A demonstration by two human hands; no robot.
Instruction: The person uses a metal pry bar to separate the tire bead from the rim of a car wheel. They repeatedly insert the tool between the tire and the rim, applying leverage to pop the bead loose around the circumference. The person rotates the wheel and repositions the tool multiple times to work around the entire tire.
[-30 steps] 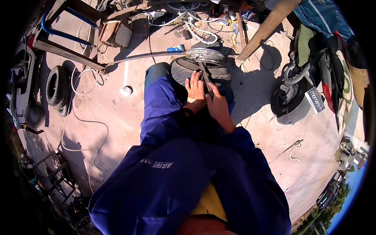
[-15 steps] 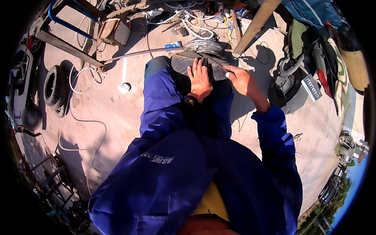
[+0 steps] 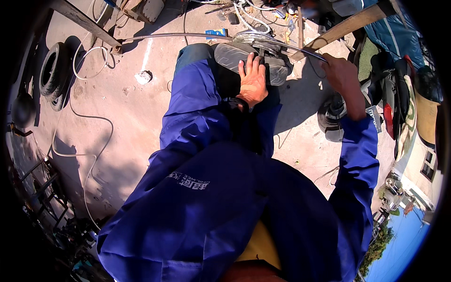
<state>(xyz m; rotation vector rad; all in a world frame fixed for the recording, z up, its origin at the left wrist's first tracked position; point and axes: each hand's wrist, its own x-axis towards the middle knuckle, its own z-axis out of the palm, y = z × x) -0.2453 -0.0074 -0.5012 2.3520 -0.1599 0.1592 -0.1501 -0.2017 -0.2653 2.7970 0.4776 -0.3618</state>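
Note:
A black tyre (image 3: 230, 57) with grooved tread lies between my knees, with a grey metal rim (image 3: 251, 37) showing at its far side. My left hand (image 3: 253, 84) rests on the tyre's near part, fingers stretched out and pointing away from me. My right hand (image 3: 342, 77) is closed around the end of a long, thin metal bar (image 3: 300, 49), which looks like a tyre lever. From this hand the bar runs left to the rim. Its far tip is hard to make out against the wheel.
Loose tyres (image 3: 51, 75) lie at the left, near a pale hose (image 3: 96, 157) across the concrete. A wooden frame (image 3: 89, 26) stands far left; a wooden beam (image 3: 350, 30) slants at the far right. Beside my right arm are a wheel part (image 3: 331, 124) and assorted scrap (image 3: 390, 98).
My right hand has moved right and slightly away from me, holding the bar, more of which now shows. My left hand stays on the tyre. The whole view has shifted somewhat.

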